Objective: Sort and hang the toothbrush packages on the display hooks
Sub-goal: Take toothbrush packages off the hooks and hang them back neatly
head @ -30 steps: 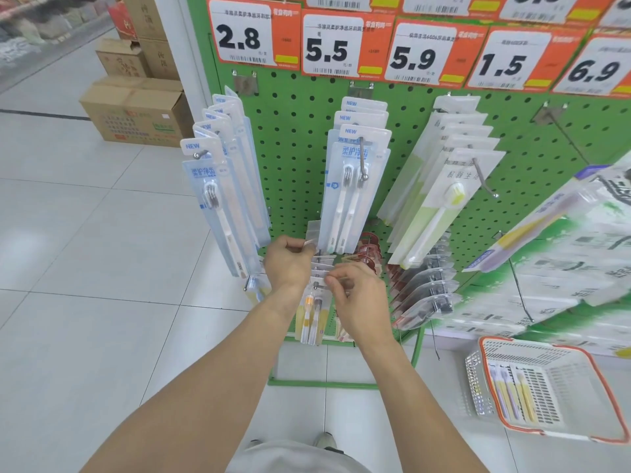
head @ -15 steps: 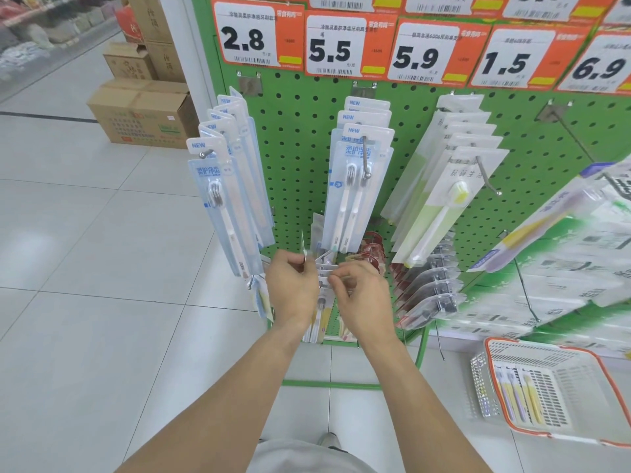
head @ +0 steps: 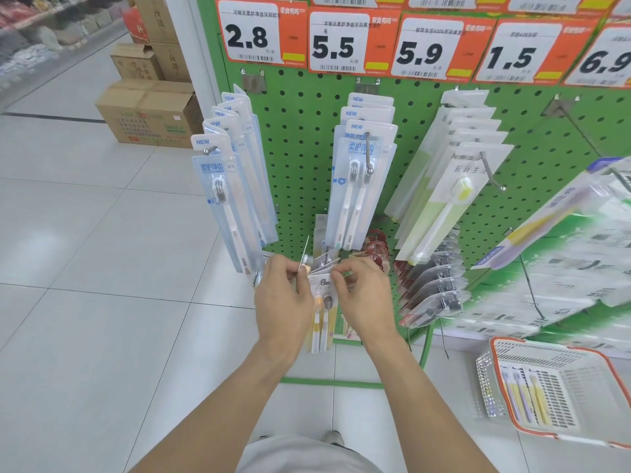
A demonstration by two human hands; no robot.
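On a low hook of the green pegboard [head: 300, 158] hang several clear toothbrush packages [head: 321, 312] with yellow and white brushes. My left hand [head: 283, 298] pinches the thin edge of one package that stands upright beside the row. My right hand [head: 362, 295] grips the top of the front hanging package at the hook. Higher hooks carry blue-card packages [head: 232, 199], twin-brush packages [head: 358, 186] and green-brush packages [head: 444, 199].
An orange-rimmed white basket [head: 546, 387] with a few toothbrush packages sits on the floor at lower right. Dark packages [head: 430, 288] hang right of my hands. Bare hooks [head: 580, 131] stick out at upper right. Cardboard boxes [head: 150, 114] stand at the back left.
Both hands rose slightly and came closer to the hook. The package in my left hand turned edge-on and upright. The view shifted a little.
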